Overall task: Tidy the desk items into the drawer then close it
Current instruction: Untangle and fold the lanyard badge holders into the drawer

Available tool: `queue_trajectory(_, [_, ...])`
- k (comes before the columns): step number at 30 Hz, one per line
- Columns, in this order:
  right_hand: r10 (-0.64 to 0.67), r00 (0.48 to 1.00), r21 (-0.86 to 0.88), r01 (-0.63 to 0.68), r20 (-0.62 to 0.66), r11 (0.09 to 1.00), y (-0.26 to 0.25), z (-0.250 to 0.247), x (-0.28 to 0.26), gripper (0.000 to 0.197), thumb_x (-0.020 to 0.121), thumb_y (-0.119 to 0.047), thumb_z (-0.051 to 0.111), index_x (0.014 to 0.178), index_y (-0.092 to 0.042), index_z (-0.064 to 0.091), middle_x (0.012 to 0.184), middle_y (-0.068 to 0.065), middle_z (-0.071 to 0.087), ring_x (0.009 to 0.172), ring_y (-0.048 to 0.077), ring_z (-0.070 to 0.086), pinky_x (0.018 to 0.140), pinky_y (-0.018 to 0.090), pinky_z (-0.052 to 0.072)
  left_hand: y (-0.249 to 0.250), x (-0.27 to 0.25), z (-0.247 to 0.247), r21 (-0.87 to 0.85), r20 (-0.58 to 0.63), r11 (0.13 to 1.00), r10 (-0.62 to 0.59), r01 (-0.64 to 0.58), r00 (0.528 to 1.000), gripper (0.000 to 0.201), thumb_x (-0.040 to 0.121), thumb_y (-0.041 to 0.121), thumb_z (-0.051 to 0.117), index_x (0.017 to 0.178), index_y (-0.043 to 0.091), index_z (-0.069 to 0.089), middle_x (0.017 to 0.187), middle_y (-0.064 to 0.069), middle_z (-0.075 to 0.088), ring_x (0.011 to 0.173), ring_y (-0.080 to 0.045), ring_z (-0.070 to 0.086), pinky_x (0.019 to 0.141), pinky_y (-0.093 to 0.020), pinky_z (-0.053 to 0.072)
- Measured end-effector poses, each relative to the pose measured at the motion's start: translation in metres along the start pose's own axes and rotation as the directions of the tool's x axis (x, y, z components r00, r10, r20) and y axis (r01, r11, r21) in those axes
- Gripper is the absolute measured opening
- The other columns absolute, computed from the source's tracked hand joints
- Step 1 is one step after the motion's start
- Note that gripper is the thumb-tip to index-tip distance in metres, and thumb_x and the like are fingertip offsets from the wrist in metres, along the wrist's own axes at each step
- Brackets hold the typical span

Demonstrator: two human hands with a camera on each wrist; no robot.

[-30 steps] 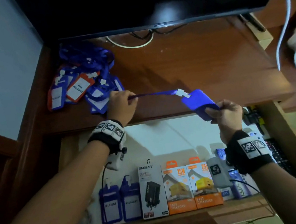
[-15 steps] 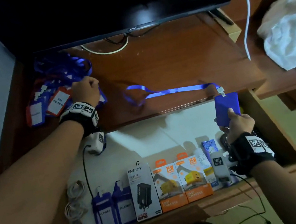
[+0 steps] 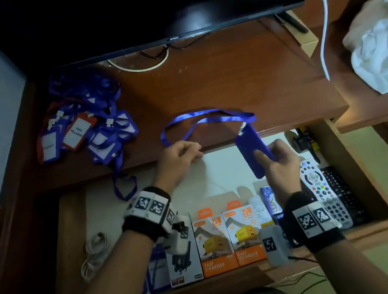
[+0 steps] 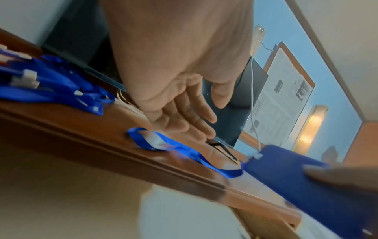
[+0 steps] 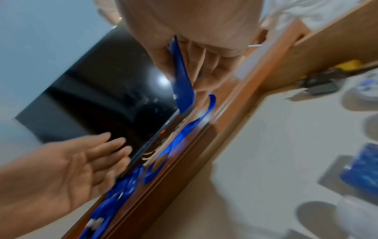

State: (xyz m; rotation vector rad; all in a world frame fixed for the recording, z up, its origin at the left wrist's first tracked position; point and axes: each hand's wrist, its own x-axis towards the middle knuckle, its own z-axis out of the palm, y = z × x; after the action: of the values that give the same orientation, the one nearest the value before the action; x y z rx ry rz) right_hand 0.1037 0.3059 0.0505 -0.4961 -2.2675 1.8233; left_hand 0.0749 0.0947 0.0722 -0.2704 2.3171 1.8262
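Note:
A blue badge holder (image 3: 254,152) hangs over the open drawer (image 3: 221,168), pinched between thumb and fingers of my right hand (image 3: 269,154). The right wrist view shows that badge holder (image 5: 182,84) edge-on in the right hand (image 5: 184,77). Its blue lanyard strap (image 3: 206,117) lies looped on the wooden desk top (image 3: 240,76). My left hand (image 3: 188,151) hovers at the desk's front edge by the loop's left end. In the left wrist view the left hand (image 4: 204,122) has relaxed fingers above the strap (image 4: 180,148) and holds nothing. A pile of lanyard badges (image 3: 83,131) sits at the desk's left.
The drawer holds charger boxes (image 3: 227,238), a white remote (image 3: 322,192), coiled cables (image 3: 95,251) and more badge holders at the front. A dark monitor (image 3: 165,6) stands at the back of the desk. A white cloth (image 3: 380,48) lies on the right shelf.
My left hand has left the badge pile and come right to the strap's loop. The strap has bunched into a loop on the desk. My right hand still holds the badge holder over the drawer.

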Motion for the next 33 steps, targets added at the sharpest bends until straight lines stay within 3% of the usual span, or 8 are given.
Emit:
queue_trajectory(3, [-0.254,0.952,-0.202,0.286,0.171,0.937,-0.012,0.014,-0.013,0.017,0.079,-0.011,0.068,0.07,-0.017,0.054,0.066,-0.006,0.062,0.06,0.018,0.053,0.058,0.033,0.044,0.011,-0.028,0.018,-0.044,0.203,0.971,-0.223,0.236,0.953,0.032,0.095,0.052,0.044,0.102,0.027,0.061,0.1,0.001,0.072,0.077,-0.011,0.07,0.069,-0.025,0.049])
queue_trajectory(6, [-0.435,0.809,-0.276,0.556,0.395,0.784,-0.01,0.023,-0.028,0.019,0.071,-0.014,0.059,0.088,-0.016,0.068,0.077,-0.002,0.068,0.069,0.024,0.063,0.057,0.037,0.051,0.011,-0.043,0.026,-0.121,0.258,0.934,-0.297,0.336,0.919,0.047,0.09,0.066,0.038,0.107,0.029,0.063,0.102,-0.002,0.072,0.082,-0.019,0.072,0.071,-0.03,0.051])
queue_trajectory(9, [-0.449,0.705,-0.212,0.637,0.548,0.741,-0.008,0.024,-0.034,0.03,0.068,-0.018,0.06,0.097,-0.018,0.07,0.086,-0.005,0.068,0.076,0.02,0.063,0.06,0.033,0.052,0.003,-0.055,0.03,-0.258,0.097,0.893,-0.357,0.37,0.929,0.04,0.096,0.051,0.043,0.101,0.017,0.064,0.087,-0.002,0.071,0.071,-0.016,0.068,0.067,-0.027,0.05])
queue_trajectory(13, [-0.38,0.574,-0.055,0.598,0.725,0.799,0.0,0.022,-0.04,0.043,0.067,-0.05,0.071,0.095,-0.019,0.065,0.101,-0.009,0.069,0.092,0.013,0.063,0.076,0.024,0.049,-0.016,-0.069,0.033,-0.344,-0.102,0.873,-0.401,0.346,0.91,0.024,0.099,0.022,0.047,0.102,0.009,0.068,0.084,-0.01,0.066,0.071,-0.021,0.063,0.059,-0.025,0.051])
queue_trajectory(17, [-0.249,0.656,0.012,0.343,0.713,0.939,-0.001,0.021,-0.046,0.042,0.071,-0.054,0.067,0.094,-0.019,0.069,0.1,-0.015,0.069,0.095,0.001,0.062,0.076,0.013,0.045,-0.02,-0.08,0.029,-0.3,-0.172,0.894,-0.394,0.333,0.903,0.017,0.099,0.015,0.048,0.101,0.012,0.064,0.091,-0.011,0.067,0.075,-0.02,0.064,0.064,-0.029,0.054])
queue_trajectory(22, [-0.154,0.734,0.008,0.198,0.662,0.98,-0.002,0.028,-0.039,0.01,0.087,-0.026,0.069,0.092,-0.018,0.065,0.097,-0.009,0.067,0.083,0.008,0.062,0.067,0.022,0.048,-0.021,-0.088,0.02,-0.139,-0.207,0.942,-0.33,0.306,0.921,0.014,0.096,0.018,0.051,0.105,0.016,0.061,0.103,-0.013,0.068,0.093,-0.029,0.066,0.076,-0.041,0.056])
queue_trajectory(29, [-0.19,0.585,0.021,0.283,0.788,0.959,-0.019,0.056,-0.037,0.046,0.084,-0.052,0.056,0.124,-0.03,0.057,0.138,-0.023,0.047,0.124,-0.008,0.041,0.096,0.011,0.036,-0.012,-0.097,-0.01,-0.033,-0.04,0.98,-0.196,0.194,0.98,0.012,0.095,0.016,0.055,0.105,0.015,0.061,0.097,-0.012,0.067,0.09,-0.029,0.065,0.076,-0.04,0.052])
queue_trajectory(33, [-0.121,0.605,0.068,0.11,0.787,0.992,-0.032,0.067,-0.05,0.042,0.08,-0.045,0.06,0.115,-0.021,0.061,0.114,-0.006,0.062,0.092,-0.003,0.058,0.077,0.018,0.047,-0.011,-0.104,-0.029,-0.038,0.028,0.99,-0.137,0.138,0.99,0.017,0.095,0.018,0.056,0.111,0.017,0.062,0.097,-0.01,0.069,0.089,-0.027,0.068,0.076,-0.041,0.055])
